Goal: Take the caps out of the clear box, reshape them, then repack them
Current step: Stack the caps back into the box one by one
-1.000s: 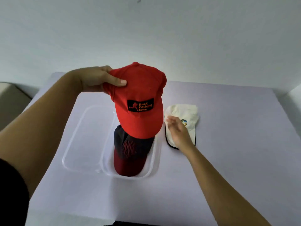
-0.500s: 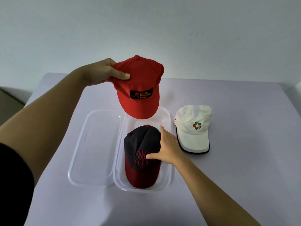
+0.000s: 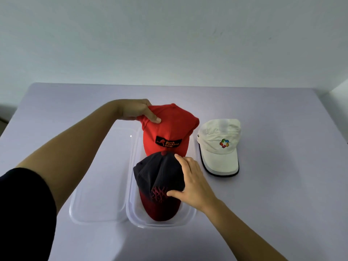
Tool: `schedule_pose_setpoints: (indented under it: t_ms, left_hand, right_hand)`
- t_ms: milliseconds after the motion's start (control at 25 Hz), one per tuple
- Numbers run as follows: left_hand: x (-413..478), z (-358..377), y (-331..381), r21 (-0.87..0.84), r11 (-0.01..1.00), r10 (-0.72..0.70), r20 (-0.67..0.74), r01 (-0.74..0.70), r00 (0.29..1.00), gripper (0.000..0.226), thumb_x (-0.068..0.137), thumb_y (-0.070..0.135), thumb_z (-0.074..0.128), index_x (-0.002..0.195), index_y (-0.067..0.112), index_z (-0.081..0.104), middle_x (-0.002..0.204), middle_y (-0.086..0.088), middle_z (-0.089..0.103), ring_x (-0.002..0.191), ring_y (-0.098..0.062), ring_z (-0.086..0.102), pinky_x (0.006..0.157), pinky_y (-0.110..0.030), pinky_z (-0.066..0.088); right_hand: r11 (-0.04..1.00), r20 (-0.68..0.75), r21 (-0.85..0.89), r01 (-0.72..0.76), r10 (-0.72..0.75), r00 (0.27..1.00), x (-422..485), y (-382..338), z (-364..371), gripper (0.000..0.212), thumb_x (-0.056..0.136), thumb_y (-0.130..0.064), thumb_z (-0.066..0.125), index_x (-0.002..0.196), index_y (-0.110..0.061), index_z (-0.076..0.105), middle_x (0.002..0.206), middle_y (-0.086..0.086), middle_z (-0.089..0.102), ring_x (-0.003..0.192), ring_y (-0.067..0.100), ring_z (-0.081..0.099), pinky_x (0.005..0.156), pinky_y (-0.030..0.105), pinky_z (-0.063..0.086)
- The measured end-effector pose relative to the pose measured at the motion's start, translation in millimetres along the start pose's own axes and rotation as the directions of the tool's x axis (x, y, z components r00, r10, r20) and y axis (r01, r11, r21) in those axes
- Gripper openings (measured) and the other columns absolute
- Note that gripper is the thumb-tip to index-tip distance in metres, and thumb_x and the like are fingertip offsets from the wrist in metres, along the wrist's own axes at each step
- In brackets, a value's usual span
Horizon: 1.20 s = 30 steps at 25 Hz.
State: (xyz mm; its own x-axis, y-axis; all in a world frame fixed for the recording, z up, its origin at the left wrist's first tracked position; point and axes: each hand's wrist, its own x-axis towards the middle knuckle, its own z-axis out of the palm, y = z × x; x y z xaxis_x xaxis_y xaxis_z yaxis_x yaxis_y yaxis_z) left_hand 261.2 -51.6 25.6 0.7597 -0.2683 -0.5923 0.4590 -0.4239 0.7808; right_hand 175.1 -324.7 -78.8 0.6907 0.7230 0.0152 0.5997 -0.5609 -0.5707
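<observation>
Over clear box, red cap in left-hand fingers

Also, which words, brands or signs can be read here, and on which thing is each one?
"Back Packing Gear": black patch on the red cap, slightly blurred.
White cap: a multicoloured logo, no words.
Dark cap: red embroidered design, no readable letters.

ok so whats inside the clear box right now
The clear box holds the dark cap with a red brim, with the right hand on its crown. The red cap, held by the left hand, covers the box's far end.
</observation>
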Motion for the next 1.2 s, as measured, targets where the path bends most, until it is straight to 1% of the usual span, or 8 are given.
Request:
schedule_pose_setpoints:
  t_ms: [200,480,640,720,840,920,1080,1200]
  left_hand:
    - [19.2,24.1,-34.8,-0.08,0.987,-0.127,0.127,0.138,0.984,0.02,0.059,0.023,0.081,0.072,0.008,0.076,0.083,-0.01,0.074,0.078,-0.019,0.07,0.071,-0.021,0.054]
    - [27.6,41.9,-61.2,-0.133,0.935,-0.298,0.205,0.328,0.932,0.036,0.071,0.019,0.067,0.104,0.005,0.068,0.106,-0.014,0.071,0.099,-0.03,0.067,0.093,-0.04,0.05]
    - [28.3,56.4,-63.2,-0.032,0.93,-0.347,0.256,0.367,0.902,0.02,0.074,0.01,0.06,0.088,0.008,0.074,0.093,-0.013,0.072,0.091,-0.029,0.067,0.089,-0.044,0.052]
    - [23.8,57.9,-60.4,-0.046,0.936,-0.336,0.183,0.35,0.924,0.018,0.077,0.007,0.057,0.077,0.013,0.074,0.082,-0.007,0.072,0.079,-0.021,0.067,0.08,-0.036,0.052]
    - [14.2,53.5,-57.8,0.027,0.962,-0.273,0.005,0.273,0.962,0.015,0.083,0.013,0.058,0.096,0.02,0.063,0.095,0.0,0.064,0.086,-0.016,0.06,0.079,-0.03,0.048]
    - [7.0,51.0,-61.1,0.097,0.963,-0.241,-0.098,0.25,0.966,0.019,0.089,0.022,0.057,0.108,0.022,0.055,0.107,-0.002,0.059,0.094,-0.019,0.058,0.081,-0.032,0.05]
    - [-4.1,65.9,-71.0,0.073,0.967,-0.222,-0.208,0.242,0.952,0.027,0.096,0.03,0.045,0.12,0.017,0.05,0.117,-0.009,0.056,0.104,-0.025,0.059,0.083,-0.036,0.055]
    - [-4.1,77.7,-78.1,0.081,0.966,-0.217,-0.261,0.245,0.941,0.036,0.099,0.032,0.036,0.131,0.018,0.045,0.129,-0.009,0.052,0.112,-0.026,0.054,0.09,-0.035,0.049]
  right_hand:
    - [0.999,0.05,0.048,-0.019,0.017,0.999,-4.7,-3.3,-3.2,0.102,0.069,-0.046,0.075,0.145,-0.027,0.011,0.137,0.001,0.03,0.125,0.013,0.028,0.102,0.02,0.027]
    - [0.997,0.039,0.081,-0.004,0.001,0.999,-4.2,-2.2,-2.1,0.1,0.071,-0.042,0.076,0.143,-0.031,0.008,0.129,-0.01,0.019,0.123,0.009,0.028,0.1,0.017,0.031]
    - [0.992,0.094,0.127,-0.017,0.005,0.996,1.4,-5.8,-10.0,0.098,0.073,-0.044,0.074,0.146,-0.029,0.011,0.136,-0.007,0.019,0.129,0.009,0.027,0.106,0.02,0.031]
    - [0.973,0.061,0.225,-0.054,0.042,0.997,7.6,-1.5,-14.0,0.093,0.075,-0.049,0.07,0.146,-0.026,0.015,0.144,-0.004,0.019,0.135,0.009,0.022,0.111,0.022,0.026]
    - [0.943,-0.048,0.232,-0.239,0.257,0.965,25.4,14.0,-17.7,0.078,0.085,-0.053,0.05,0.146,-0.017,0.017,0.153,0.004,0.019,0.142,0.015,0.014,0.116,0.033,0.017]
    - [0.918,0.05,0.156,-0.364,0.361,0.931,36.6,24.8,-20.8,0.069,0.089,-0.055,0.042,0.144,-0.018,0.024,0.151,0.004,0.024,0.142,0.019,0.016,0.117,0.04,0.016]
    - [0.957,0.193,0.049,-0.287,0.273,0.943,43.3,27.9,-20.0,0.083,0.073,-0.076,0.033,0.141,-0.029,0.03,0.153,-0.005,0.019,0.144,0.018,0.004,0.117,0.049,0.009]
    - [0.96,0.212,-0.013,-0.28,0.277,0.937,46.8,24.4,-10.7,0.071,0.087,-0.062,0.037,0.145,-0.023,0.023,0.155,0.0,0.019,0.144,0.022,0.004,0.117,0.048,0.008]
